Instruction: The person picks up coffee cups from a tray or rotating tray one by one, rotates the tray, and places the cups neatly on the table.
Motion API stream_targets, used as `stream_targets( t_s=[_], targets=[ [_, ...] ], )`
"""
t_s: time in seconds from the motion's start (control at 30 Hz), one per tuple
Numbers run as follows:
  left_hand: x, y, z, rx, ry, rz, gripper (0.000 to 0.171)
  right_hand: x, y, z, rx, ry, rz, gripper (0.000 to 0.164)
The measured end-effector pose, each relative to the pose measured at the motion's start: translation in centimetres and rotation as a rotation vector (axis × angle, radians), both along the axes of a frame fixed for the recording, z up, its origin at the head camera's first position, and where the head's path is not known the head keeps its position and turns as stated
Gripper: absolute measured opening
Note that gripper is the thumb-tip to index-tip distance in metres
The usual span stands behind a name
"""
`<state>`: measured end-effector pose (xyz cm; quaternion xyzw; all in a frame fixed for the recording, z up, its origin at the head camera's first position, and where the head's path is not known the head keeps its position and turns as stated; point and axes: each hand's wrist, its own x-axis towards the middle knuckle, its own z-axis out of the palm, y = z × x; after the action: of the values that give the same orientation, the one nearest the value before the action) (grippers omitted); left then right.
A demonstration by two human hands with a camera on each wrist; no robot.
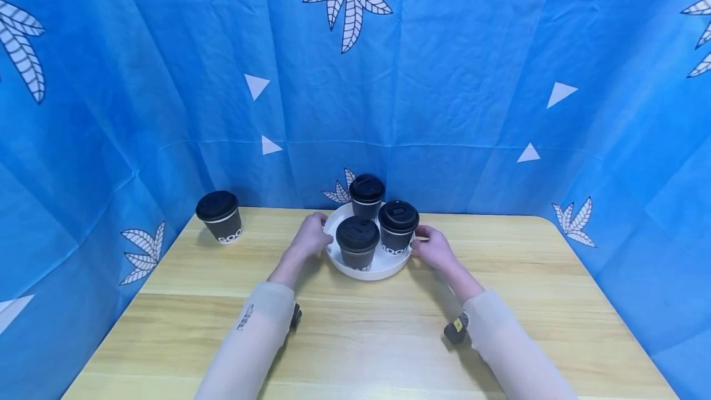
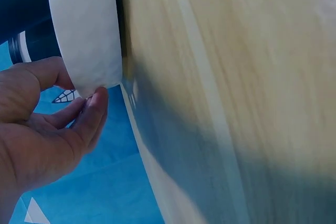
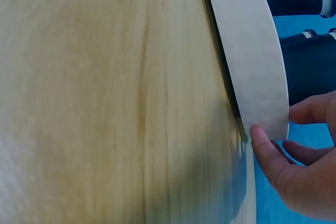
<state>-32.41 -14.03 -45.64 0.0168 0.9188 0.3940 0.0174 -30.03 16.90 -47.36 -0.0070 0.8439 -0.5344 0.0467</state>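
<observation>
A round white tray (image 1: 366,275) carries three dark paper cups with black lids: a front cup (image 1: 358,241), a right cup (image 1: 397,227) and a back cup (image 1: 366,195). My left hand (image 1: 311,236) pinches the tray's left rim, the thumb inside and fingers on the outer wall, as the left wrist view shows. On the opposite side my right hand (image 1: 435,249) grips the rim the same way, fingertips low on the wall (image 3: 252,56). Thin dark shadow runs under the tray's edge in both wrist views.
Another lidded cup (image 1: 220,217) stands apart at the table's back left corner. The wooden table (image 1: 366,338) ends at a blue curtain (image 1: 461,79) with leaf and triangle prints, which hangs close behind the tray and along both sides.
</observation>
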Motion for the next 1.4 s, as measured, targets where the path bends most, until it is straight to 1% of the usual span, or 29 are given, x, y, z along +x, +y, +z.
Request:
stream_targets(
  t_s=[0.2,0.4,0.5,0.63,0.8,0.93,1.07,1.23,1.4],
  targets=[
    [0.6,-0.1,0.3,0.019,-0.023,0.030,0.066,0.4,0.0,-0.3,-0.008,0.011,-0.009,0.058],
    [1.7,-0.2,0.6,0.015,-0.049,0.049,0.066,1.0,-0.1,-0.3,-0.058,-0.016,-0.020,0.059],
    [2.1,-0.3,0.5,0.007,-0.068,0.050,0.065,1.3,-0.1,-0.2,-0.067,-0.021,-0.020,0.060],
    [2.5,-0.3,0.4,0.023,-0.088,0.052,0.064,1.6,-0.2,-0.2,-0.073,-0.027,-0.020,0.061],
    [2.8,-0.4,0.3,0.055,-0.088,0.037,0.058,1.9,-0.3,-0.3,-0.088,-0.038,-0.030,0.061],
    [2.8,-0.5,0.1,0.088,-0.066,0.027,0.052,2.0,-0.3,-0.4,-0.088,-0.030,-0.031,0.061],
    [2.6,-0.5,-0.2,0.101,-0.051,0.027,0.050,2.0,-0.3,-0.5,-0.076,-0.025,-0.038,0.060],
    [2.2,-0.5,-0.3,0.111,-0.054,0.031,0.051,2.0,-0.3,-0.6,-0.096,-0.002,-0.080,0.058],
    [1.7,-0.5,-0.3,0.134,-0.069,0.043,0.051,1.5,-0.3,-0.6,-0.103,0.018,-0.109,0.056]
  ],
)
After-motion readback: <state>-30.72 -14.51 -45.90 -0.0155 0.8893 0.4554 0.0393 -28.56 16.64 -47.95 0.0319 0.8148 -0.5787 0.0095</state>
